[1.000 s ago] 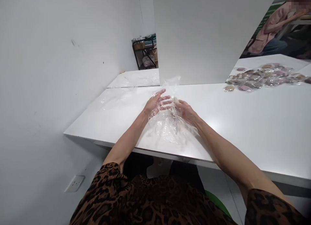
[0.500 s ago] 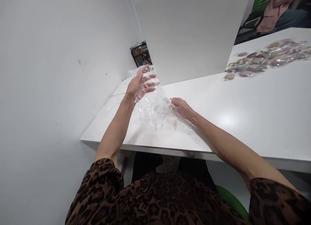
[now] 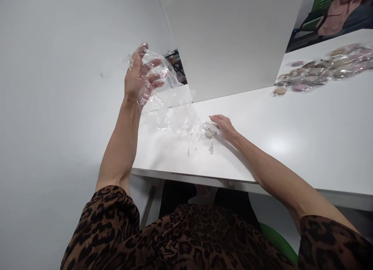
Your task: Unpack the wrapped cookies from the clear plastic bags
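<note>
The film (image 3: 171, 116) runs on a slant between the two hands, its long axis falling from upper left to lower right; one end is up at the left hand (image 3: 142, 75), the other low at the right hand (image 3: 223, 127), by the tabletop (image 3: 291, 153). The hands are well apart: the left is raised with its fingers spread and the film lying about them, while the right is low with its fingers bent beside a small lump (image 3: 210, 133); whether they grip anything I cannot tell. The lump is just left of the right hand, far nearer to it than to the left. The film is clear, thin, crinkled and full of glints; the lump looks brownish through it, its outline blurred.
</note>
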Motion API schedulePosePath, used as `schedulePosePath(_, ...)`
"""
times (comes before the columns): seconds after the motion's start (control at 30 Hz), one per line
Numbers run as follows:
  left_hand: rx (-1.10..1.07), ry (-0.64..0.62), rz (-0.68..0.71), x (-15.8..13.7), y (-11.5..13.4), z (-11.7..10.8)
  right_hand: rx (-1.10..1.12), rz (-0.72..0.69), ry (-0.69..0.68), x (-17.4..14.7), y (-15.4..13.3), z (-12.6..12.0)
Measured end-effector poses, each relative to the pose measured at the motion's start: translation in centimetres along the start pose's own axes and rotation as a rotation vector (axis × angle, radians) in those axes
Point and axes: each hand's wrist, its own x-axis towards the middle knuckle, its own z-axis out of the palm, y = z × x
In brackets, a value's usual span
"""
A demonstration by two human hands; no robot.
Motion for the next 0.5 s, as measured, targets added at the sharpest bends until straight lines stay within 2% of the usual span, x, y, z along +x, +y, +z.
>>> schedulePosePath(0.17,-0.110,0.228,0.029,0.8,-0.7,-2.9,0.020,-0.021,0.004,0.1,0.5,-0.2)
schedulePosePath(0.27,-0.105,0.254,0.075,2.0,-1.8,-5.4,-0.025,-0.023,-0.004,-0.1,0.5,-0.3)
schedulePosePath(0.4,0.128,0.284,0.092,5.2,-4.6,-9.5,-0.123,-0.039,-0.068,-0.6,0.5,-0.5)
schedulePosePath(0.5,0.406,0.333,0.077,8.3,-8.4,-12.7,-0.195,-0.049,-0.114,-1.0,0.5,-0.6)
